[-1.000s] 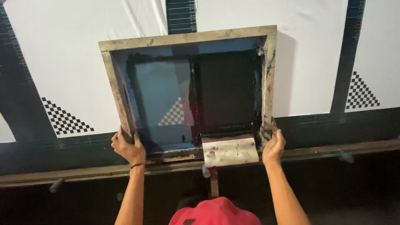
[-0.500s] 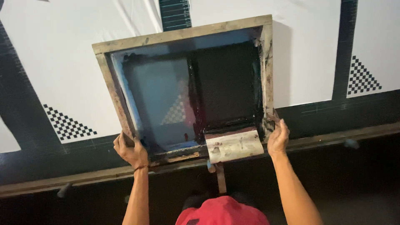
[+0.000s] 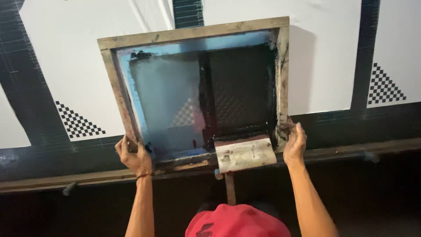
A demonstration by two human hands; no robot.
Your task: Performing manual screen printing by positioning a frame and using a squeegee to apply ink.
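A wooden screen-printing frame (image 3: 193,33) lies on white cloth (image 3: 70,66) printed with dark bands and checkered triangles. Its mesh is pale blue on the left and coated with black ink on the right (image 3: 241,87). My left hand (image 3: 133,156) grips the frame's near left corner. My right hand (image 3: 294,142) holds the near right corner, fingers on the inky side rail. A squeegee (image 3: 245,153) with a stained pale blade rests inside the near edge between my hands, and its wooden handle (image 3: 229,186) points toward me.
The long table's wooden front rail (image 3: 351,147) runs left to right just below the frame, with a peg (image 3: 69,188) sticking out at the left. A red cap (image 3: 237,221) fills the bottom middle. Below the rail everything is dark.
The frame's right side and my right hand have shifted slightly away from me, tilting the frame a little more. Both hands have kept hold of the corners.
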